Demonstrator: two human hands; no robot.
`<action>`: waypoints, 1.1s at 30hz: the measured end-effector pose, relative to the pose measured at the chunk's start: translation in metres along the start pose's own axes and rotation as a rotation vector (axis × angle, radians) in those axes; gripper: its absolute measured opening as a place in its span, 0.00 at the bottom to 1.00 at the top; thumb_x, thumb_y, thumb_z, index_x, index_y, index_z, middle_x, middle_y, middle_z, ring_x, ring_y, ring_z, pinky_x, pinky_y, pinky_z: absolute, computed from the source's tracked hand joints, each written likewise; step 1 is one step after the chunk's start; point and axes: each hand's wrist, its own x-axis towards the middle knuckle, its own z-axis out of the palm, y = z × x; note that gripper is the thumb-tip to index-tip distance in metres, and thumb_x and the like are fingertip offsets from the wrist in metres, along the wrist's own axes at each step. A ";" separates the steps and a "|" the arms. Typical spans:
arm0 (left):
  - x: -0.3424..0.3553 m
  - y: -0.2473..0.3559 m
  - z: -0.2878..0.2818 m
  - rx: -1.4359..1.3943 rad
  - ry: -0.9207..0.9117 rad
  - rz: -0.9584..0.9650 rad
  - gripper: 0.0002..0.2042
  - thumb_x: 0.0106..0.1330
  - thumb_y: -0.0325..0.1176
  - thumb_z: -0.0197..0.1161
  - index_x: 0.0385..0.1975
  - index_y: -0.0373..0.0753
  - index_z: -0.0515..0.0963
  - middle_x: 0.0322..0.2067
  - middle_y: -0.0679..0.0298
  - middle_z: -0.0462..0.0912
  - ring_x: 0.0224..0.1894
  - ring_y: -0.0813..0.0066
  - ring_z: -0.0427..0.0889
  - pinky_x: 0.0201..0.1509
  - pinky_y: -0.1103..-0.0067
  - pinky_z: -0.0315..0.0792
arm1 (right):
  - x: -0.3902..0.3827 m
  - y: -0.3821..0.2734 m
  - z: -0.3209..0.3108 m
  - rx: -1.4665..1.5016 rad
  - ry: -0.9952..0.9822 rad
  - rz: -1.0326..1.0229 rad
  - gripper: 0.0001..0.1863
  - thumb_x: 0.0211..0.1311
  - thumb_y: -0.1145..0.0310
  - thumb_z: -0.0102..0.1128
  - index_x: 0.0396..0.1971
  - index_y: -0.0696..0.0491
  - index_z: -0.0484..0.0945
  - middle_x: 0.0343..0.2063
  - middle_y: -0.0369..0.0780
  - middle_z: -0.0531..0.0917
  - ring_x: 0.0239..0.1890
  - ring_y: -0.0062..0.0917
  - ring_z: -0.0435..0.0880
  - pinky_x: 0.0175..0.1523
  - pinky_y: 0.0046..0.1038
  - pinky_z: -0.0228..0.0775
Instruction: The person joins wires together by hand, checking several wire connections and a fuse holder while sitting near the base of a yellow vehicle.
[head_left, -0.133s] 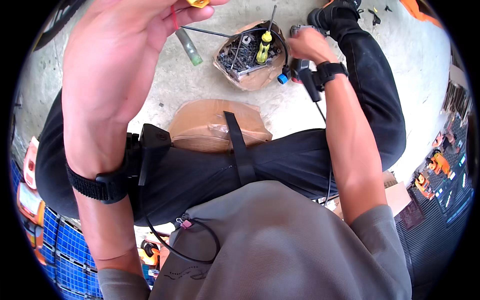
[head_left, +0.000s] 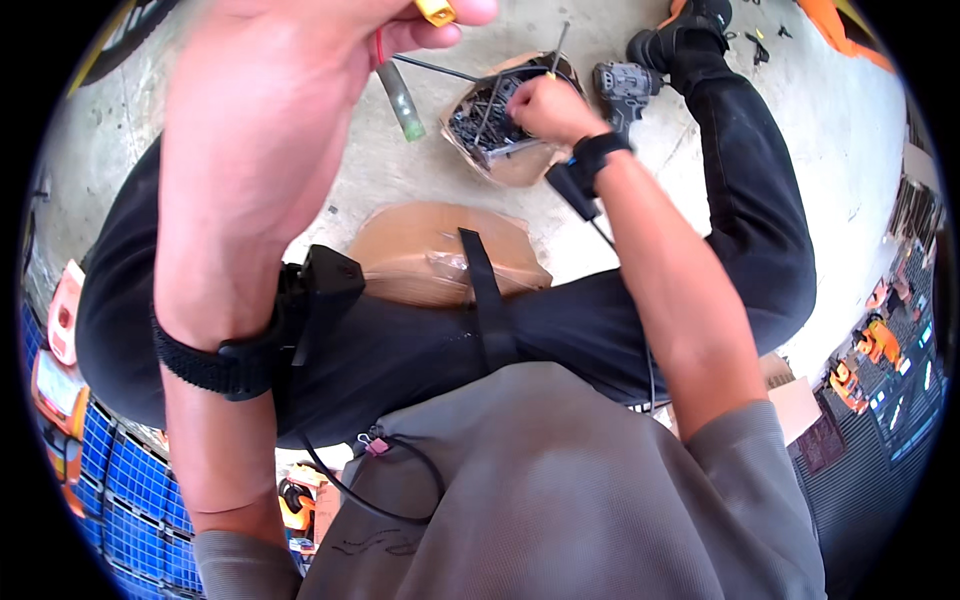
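My left hand [head_left: 300, 70] is raised at the top left, its fingers closed on a small yellow plastic piece [head_left: 437, 11]. Just below those fingers a red strand [head_left: 379, 46] meets a grey tube [head_left: 401, 103] with a green end; whether the tube hangs or lies on the floor I cannot tell. Over an open cardboard box [head_left: 520, 168] of dark screws [head_left: 480, 125], my right hand [head_left: 560, 108] has its fingers closed and pointing down. It covers the screwdriver's yellow handle, leaving the shaft [head_left: 562, 48] showing above. What the fingertips hold is hidden.
A grey cordless drill [head_left: 626, 90] lies on the floor right of the box, near my black shoe [head_left: 680, 35]. A rounded brown cardboard piece [head_left: 420, 235] sits between my legs. A black cable runs from my left hand toward the box. Blue crates [head_left: 140, 500] stand at lower left.
My right hand has moved left from the drill to the box of screws, uncovering the drill and hiding the screwdriver handle. My left hand still holds the yellow piece, slightly farther right in view.
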 end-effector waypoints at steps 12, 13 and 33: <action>-0.002 0.036 0.018 0.020 0.160 -0.093 0.15 0.73 0.31 0.50 0.53 0.27 0.70 0.35 0.60 0.82 0.32 0.79 0.79 0.34 0.85 0.69 | 0.011 -0.016 0.086 -0.331 0.199 0.196 0.12 0.57 0.72 0.50 0.29 0.56 0.85 0.32 0.49 0.85 0.37 0.42 0.86 0.43 0.39 0.79; 0.000 0.036 0.019 0.020 0.156 -0.101 0.15 0.73 0.31 0.50 0.53 0.27 0.71 0.34 0.60 0.82 0.32 0.80 0.79 0.33 0.86 0.69 | 0.010 -0.015 0.088 -0.308 0.219 0.225 0.12 0.57 0.73 0.50 0.29 0.56 0.85 0.32 0.49 0.85 0.37 0.42 0.86 0.43 0.39 0.79; -0.001 0.014 0.013 0.135 0.130 -0.079 0.12 0.71 0.28 0.54 0.50 0.31 0.75 0.34 0.63 0.82 0.33 0.81 0.79 0.35 0.87 0.68 | 0.022 -0.013 0.115 0.169 0.466 0.476 0.09 0.51 0.65 0.65 0.29 0.55 0.82 0.30 0.49 0.84 0.38 0.44 0.83 0.46 0.40 0.74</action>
